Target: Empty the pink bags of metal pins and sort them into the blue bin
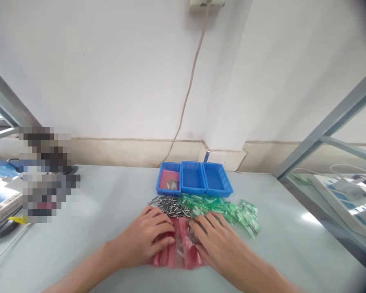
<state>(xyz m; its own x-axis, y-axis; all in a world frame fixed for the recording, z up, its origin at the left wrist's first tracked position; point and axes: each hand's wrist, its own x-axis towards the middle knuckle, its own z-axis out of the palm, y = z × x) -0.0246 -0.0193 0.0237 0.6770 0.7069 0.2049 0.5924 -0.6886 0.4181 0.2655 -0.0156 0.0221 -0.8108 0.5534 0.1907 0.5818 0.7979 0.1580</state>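
Note:
My left hand (pixel 146 238) lies flat, fingers spread, on the left part of a pink plastic bag (pixel 179 250) near the table's front. My right hand (pixel 215 240) rests on the bag's right part, fingers stretched toward a small clear item inside it. Just beyond my fingertips lies a heap of small metal pins (pixel 169 205). To its right spreads a pile of green plastic pieces (pixel 228 209). Behind them stand three blue bins (pixel 193 179) side by side; the left bin (pixel 169 181) holds a pink bag with small parts.
The pale table (pixel 110 203) meets a white wall with a cable (pixel 187 93) hanging down. A blurred-out area and papers sit at the left. A metal frame (pixel 326 126) and another bench with items are at the right.

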